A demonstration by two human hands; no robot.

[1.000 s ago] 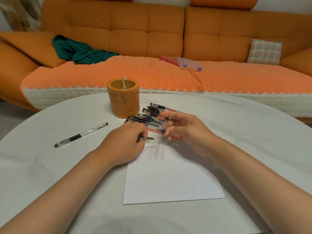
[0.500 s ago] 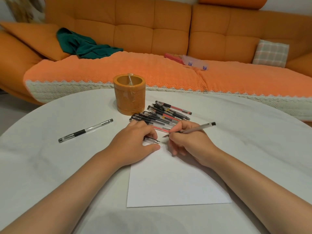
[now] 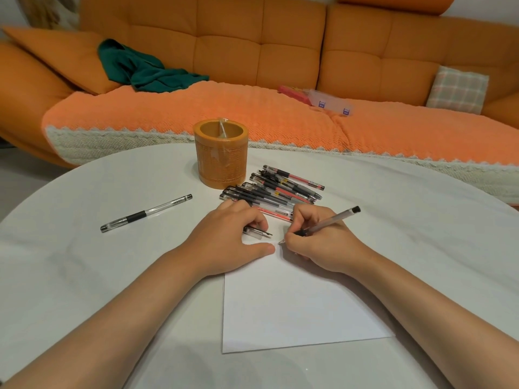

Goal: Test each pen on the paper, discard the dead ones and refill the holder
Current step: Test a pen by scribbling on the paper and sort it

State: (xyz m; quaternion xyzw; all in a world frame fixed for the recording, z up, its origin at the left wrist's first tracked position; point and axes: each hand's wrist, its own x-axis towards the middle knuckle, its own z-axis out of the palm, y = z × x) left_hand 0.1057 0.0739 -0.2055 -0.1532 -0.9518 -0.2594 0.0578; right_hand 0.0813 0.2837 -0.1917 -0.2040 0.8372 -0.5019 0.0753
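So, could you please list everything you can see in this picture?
table: one, white, foreground
pen holder: one, orange, far middle of the table
pen pile: several, black and red, right of the pen holder
loose pen: one, clear and black, left on the table
paper: one sheet, white, under both hands
sofa: one, orange, behind the table
cloth: one, dark green, sofa's left
cushion: one, checked, sofa's right
clear box: one, sofa seat, beside a red item
left hand: holds a clear pen cap, thumb on the paper
right hand: grip round a grey pen, tip at the paper
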